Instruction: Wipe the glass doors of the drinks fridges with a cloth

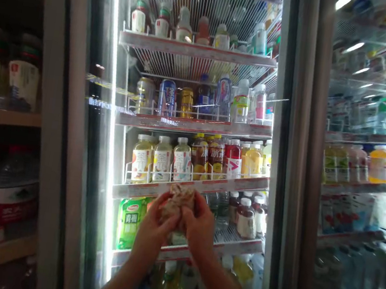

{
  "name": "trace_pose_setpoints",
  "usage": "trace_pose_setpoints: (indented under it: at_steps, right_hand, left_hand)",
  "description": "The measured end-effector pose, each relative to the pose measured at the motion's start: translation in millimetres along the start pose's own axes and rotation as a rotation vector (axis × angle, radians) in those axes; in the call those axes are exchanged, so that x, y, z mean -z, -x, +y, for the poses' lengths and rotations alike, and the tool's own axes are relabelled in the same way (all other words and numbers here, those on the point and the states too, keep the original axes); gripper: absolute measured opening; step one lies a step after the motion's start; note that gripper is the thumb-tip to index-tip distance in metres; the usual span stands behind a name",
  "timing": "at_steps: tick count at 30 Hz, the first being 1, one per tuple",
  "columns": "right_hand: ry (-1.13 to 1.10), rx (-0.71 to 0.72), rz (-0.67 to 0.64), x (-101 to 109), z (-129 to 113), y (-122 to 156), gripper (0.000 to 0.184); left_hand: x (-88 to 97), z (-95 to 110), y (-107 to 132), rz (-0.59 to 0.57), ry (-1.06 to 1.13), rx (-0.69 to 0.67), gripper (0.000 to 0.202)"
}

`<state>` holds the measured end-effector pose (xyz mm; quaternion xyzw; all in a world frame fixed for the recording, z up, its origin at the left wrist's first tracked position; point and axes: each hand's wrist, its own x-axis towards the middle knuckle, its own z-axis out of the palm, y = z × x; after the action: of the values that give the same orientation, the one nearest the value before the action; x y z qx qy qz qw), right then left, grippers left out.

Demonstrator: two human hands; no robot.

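Both my hands are raised together in front of a lit drinks fridge. Between them is a crumpled beige thing with reddish patches (pixel 179 196), perhaps a wrapper; blur hides its exact kind. My left hand (pixel 157 228) closes on its left side, thumb toward me. On the other side my right hand (pixel 200 219) pinches it with thumb and fingers. Beyond the left hand stands a green carton (pixel 131 222). Just above the hands, pale tea bottles (pixel 162 159) line a shelf.
A glass door with a metal frame (pixel 294 154) lies between me and the bottles, judging by reflections. Several fridge shelves (pixel 195 126) carry cans and bottles. To the left, a wooden-edged shelf (pixel 5 117) holds jars and large bottles. Another fridge (pixel 355 186) stands at right.
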<state>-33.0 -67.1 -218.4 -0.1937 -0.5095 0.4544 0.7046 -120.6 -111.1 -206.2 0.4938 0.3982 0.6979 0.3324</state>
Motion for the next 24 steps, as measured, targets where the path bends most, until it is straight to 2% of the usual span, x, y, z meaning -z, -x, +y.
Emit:
trace_pose_setpoints:
  at_steps: [2, 3, 5, 6, 8, 9, 11, 13, 16, 18, 19, 21, 22, 24]
  right_hand:
    - [0.122, 0.045, 0.008, 18.1, 3.9, 5.1, 0.037]
    - [0.231, 0.113, 0.035, 26.9, 6.4, 9.7, 0.036]
    - [0.481, 0.363, 0.132, 41.7, 12.2, 23.2, 0.037]
    - [0.587, 0.510, 0.167, 46.7, 15.1, 31.5, 0.040]
    - [0.726, 0.708, 0.128, 51.2, 20.3, 47.7, 0.048]
    - [0.771, 0.743, 0.076, 51.2, 22.5, 54.0, 0.051]
    - [0.844, 0.720, -0.009, 49.5, 25.6, 59.4, 0.054]
    - [0.879, 0.725, -0.018, 49.4, 26.9, 54.1, 0.053]
    - [0.858, 0.898, -0.074, 53.1, 26.6, 33.5, 0.052]
    - [0.875, 1.023, -0.134, 53.3, 28.3, 19.6, 0.050]
    - [0.913, 1.059, -0.142, 51.9, 30.8, 14.2, 0.050]
    - [1.038, 1.106, -0.117, 48.5, 39.7, 7.1, 0.048]
    - [1.109, 1.137, -0.106, 48.6, 45.4, 5.2, 0.046]
    - [1.246, 1.188, -0.127, 58.9, 55.6, 2.8, 0.043]
  left_hand:
    - [-7.7, -8.7, 6.9, -0.070, 0.069, 0.093, 0.072]
    - [-10.5, -13.5, 10.1, -0.114, 0.090, 0.143, 0.067]
    - [-14.5, -23.3, 15.5, -0.158, 0.064, 0.204, 0.058]
    - [-16.1, -28.1, 17.4, -0.138, 0.019, 0.208, 0.055]
    - [-19.1, -36.7, 20.0, -0.036, -0.085, 0.173, 0.053]
    - [-20.7, -40.3, 20.8, 0.009, -0.104, 0.151, 0.053]
    - [-23.2, -45.1, 21.6, -0.003, -0.034, 0.147, 0.053]
    - [-22.8, -45.6, 21.0, -0.096, 0.092, 0.195, 0.052]
    - [-11.4, -39.5, 15.1, -0.217, 0.125, 0.267, 0.062]
    - [3.1, -35.2, 7.1, -0.141, -0.025, 0.125, 0.064]
    - [11.5, -34.8, 2.3, -0.035, -0.153, -0.030, 0.061]
    - [28.1, -39.2, -7.5, 0.202, -0.484, -0.435, 0.054]
    - [35.6, -44.3, -11.8, 0.277, -0.663, -0.621, 0.053]
    - [47.7, -58.8, -17.9, 0.288, -0.991, -0.869, 0.055]
